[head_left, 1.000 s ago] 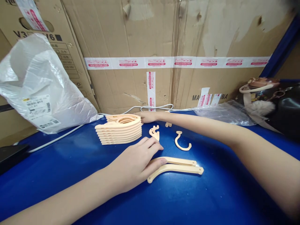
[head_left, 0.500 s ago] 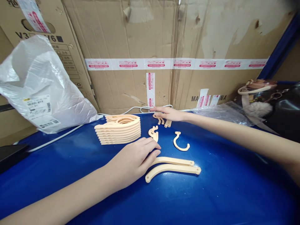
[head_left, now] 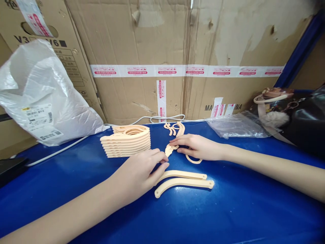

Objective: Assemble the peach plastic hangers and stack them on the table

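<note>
My left hand [head_left: 144,171] is closed in a pinch on a small cream plastic connector piece [head_left: 168,151], just above the blue tabletop. From the right, my right hand [head_left: 199,146] closes its fingers around a small cream plastic piece [head_left: 175,147] that meets the connector; its shape is mostly hidden. Under my right palm a curved plastic hook [head_left: 194,160] lies partly covered. Two curved plastic hanger arms [head_left: 186,183] rest in front of my left hand, one with its end behind my fingers.
A stack of folded cream plastic hangers [head_left: 125,142] stands left of my hands. Small loose plastic parts [head_left: 174,128] lie behind them. A white cable, cardboard boxes [head_left: 139,98], a white package [head_left: 43,98], a clear plastic bag [head_left: 236,124] and a black bag [head_left: 304,117] surround the table [head_left: 228,210].
My right hand has come back from the loose parts at the rear to the connector, with a small piece in its fingers. My left hand stays nearly where it was.
</note>
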Motion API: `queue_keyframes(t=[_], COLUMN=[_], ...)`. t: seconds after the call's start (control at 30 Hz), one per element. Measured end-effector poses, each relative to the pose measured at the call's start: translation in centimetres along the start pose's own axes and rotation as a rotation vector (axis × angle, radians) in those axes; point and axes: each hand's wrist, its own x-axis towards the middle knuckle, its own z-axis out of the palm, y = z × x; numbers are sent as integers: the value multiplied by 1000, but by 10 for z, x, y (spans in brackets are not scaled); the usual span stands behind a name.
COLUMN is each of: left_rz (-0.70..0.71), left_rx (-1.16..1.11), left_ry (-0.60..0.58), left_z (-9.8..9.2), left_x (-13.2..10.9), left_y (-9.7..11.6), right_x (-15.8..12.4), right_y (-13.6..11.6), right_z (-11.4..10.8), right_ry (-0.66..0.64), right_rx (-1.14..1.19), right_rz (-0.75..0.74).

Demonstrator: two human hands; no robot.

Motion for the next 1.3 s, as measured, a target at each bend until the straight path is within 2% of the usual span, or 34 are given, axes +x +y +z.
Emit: queue_keyframes(t=[0.3,0.5,0.8,1.0,1.3], left_rz=[91,78,17,41,39], left_rx=[-78,10,159,166,164], left_ry=[-28,-60,-21,-23,-58], left_z=[2,5,2,3,4], left_x=[-2,1,0,0,0], left_y=[1,-1,-2,-3,-1], right_x=[-3,-5,-6,-5,-7], right_y=[0,1,-4,-3,-3], right_z=[3,0,-1,-3,-4], right_ry=[144,109,97,92,93], right_rx=[73,99,-65,-141,-138], right_rz=[76,49,25,20,31])
